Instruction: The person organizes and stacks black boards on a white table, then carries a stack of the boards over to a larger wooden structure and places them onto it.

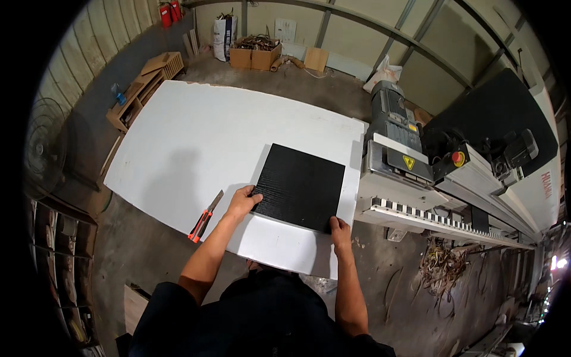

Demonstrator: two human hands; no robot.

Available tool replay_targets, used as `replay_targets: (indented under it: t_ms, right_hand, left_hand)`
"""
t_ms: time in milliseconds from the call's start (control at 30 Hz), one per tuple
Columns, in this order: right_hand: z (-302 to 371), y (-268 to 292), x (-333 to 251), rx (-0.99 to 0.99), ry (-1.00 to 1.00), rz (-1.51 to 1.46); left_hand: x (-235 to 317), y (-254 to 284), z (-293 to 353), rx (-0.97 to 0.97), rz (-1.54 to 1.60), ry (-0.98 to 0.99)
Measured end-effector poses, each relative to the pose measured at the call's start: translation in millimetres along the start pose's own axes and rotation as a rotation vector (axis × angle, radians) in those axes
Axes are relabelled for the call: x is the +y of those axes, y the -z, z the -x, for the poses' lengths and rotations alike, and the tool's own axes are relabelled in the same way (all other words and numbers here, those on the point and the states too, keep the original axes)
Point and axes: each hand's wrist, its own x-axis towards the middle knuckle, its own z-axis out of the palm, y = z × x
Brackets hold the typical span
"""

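A black square panel (302, 185) with a wood-grain surface lies on, or just above, a large white table top (196, 128). My left hand (242, 201) grips its left edge near the front corner, thumb on top. At the front right corner, my right hand (340, 231) pinches the panel, with the fingers partly hidden by its edge. A utility knife (205, 219) with a red and black handle rests on the white surface left of my left forearm, its blade pointing away from me.
Right of the table stands a machine (410, 163) with a grey motor (389, 110), a red stop button (457, 158) and a toothed rail (428, 217). Tangled strips (443, 265) lie on the floor below. Cardboard boxes (254, 56), a fan (44, 146) and a shelf rack (62, 268) surround the area.
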Motion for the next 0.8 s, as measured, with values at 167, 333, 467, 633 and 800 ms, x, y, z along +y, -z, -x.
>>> replay_targets:
  t_ms: [167, 333, 467, 633, 800]
  right_hand:
    - [3.9, 2.8, -4.6, 0.019, -0.034, -0.095]
    - [49.5, 8.2, 5.6, 0.024, -0.061, -0.049]
    - [110.7, 22.0, 36.5, 0.026, -0.143, -0.075]
    - [175.0, 31.5, 53.6, -0.033, -0.278, -0.262]
    - [174.0, 24.1, 49.7, 0.124, -0.457, -0.504]
  left_hand:
    - [22.8, -3.8, 9.7, -0.014, 0.042, 0.101]
    - [-4.7, 3.1, 35.9, -0.071, -0.043, 0.060]
    - [-4.5, -0.2, 70.7, -0.146, -0.119, 0.055]
    - [-24.5, 8.2, 95.3, -0.248, -0.192, 0.120]
    - [-9.9, 8.6, 87.5, -0.442, -0.323, 0.181]
